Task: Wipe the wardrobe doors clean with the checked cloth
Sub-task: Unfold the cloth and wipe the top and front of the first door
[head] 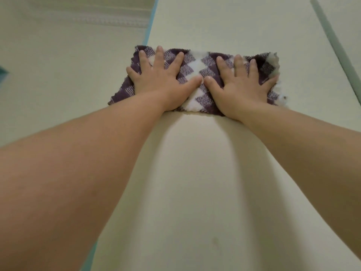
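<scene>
A purple-and-white checked cloth (197, 75) lies spread flat against the cream wardrobe door (195, 173), high up on it. My left hand (162, 81) presses flat on the cloth's left half, fingers spread. My right hand (242, 85) presses flat on its right half, fingers spread too. The two thumbs nearly touch at the cloth's middle. Both bare forearms reach up from the bottom corners of the view. The cloth's right edge is ruffled and a little blurred.
The door's left edge has a teal trim (151, 26); beyond it are a pale wall and a ceiling moulding (109, 20). A greenish strip (336, 44) separates this door from the panel on the right. A faint smudge (215, 241) marks the door lower down.
</scene>
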Demonstrator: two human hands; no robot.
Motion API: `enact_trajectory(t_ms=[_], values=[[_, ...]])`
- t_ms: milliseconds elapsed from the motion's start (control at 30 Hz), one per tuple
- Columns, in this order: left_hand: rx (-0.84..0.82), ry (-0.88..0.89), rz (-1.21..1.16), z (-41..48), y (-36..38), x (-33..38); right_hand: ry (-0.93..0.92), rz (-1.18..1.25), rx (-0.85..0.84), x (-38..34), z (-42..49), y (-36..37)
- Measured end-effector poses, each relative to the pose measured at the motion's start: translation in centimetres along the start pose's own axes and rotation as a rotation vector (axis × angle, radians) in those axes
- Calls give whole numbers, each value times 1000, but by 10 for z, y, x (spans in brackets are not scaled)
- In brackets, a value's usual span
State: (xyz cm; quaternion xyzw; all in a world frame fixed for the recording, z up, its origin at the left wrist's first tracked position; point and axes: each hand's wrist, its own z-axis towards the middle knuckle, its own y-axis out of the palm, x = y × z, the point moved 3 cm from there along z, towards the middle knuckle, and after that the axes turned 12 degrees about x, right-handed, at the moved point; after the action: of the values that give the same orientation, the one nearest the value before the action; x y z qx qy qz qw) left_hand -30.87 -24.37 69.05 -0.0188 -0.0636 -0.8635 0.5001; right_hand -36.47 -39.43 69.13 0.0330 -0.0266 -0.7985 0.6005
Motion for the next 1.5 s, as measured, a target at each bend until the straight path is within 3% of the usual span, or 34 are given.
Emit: enact_trajectory(t_ms=[833, 1200, 1500], values=[[-105, 2, -59, -175, -13, -16, 39, -14, -68, -2, -182, -13], [-1, 39, -92, -272, -20, -32, -26, 13, -17, 2, -279, -18], [-22, 35, -75, -310, -27, -36, -49, -35, -58, 3, -317, -23]])
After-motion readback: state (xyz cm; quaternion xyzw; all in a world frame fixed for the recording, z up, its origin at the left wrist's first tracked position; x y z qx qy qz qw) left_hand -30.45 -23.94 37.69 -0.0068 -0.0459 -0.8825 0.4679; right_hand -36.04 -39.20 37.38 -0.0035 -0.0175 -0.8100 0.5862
